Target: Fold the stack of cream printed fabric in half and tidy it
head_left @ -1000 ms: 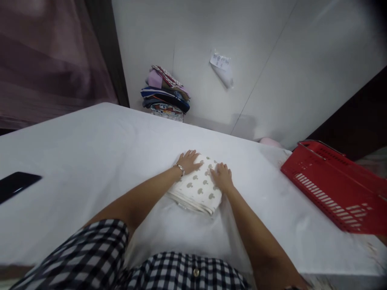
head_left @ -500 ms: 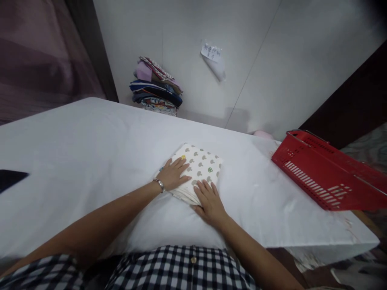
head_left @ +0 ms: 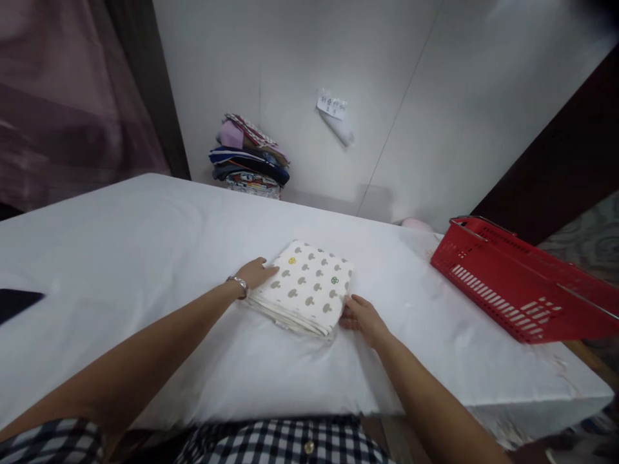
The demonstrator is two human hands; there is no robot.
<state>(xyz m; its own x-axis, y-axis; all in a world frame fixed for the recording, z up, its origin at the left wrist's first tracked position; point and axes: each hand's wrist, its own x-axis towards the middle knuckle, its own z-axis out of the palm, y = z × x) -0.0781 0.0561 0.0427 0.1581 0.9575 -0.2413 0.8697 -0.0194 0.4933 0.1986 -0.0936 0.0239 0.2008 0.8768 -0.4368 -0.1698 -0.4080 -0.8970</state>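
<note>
A folded white cloth (head_left: 309,283) with grey mushroom prints, one yellow and one green motif lies flat on the white-covered table. Its layered folds show along the near edge. My left hand (head_left: 256,273), with a bracelet at the wrist, grips the cloth's left edge, thumb on top. On the opposite side, my right hand (head_left: 362,317) has its fingers curled against the right edge; some fingertips are hidden at the cloth.
Behind the table stands a stack of folded fabrics (head_left: 251,158) against the wall. A red shopping basket (head_left: 512,280) sits at the right end. A dark flat object (head_left: 17,304) lies at far left. A paper label (head_left: 331,106) hangs on the wall.
Both hands have slid off the top of the cloth, the left outward to its left edge and the right to its right edge. The camera view has tilted up slightly.
</note>
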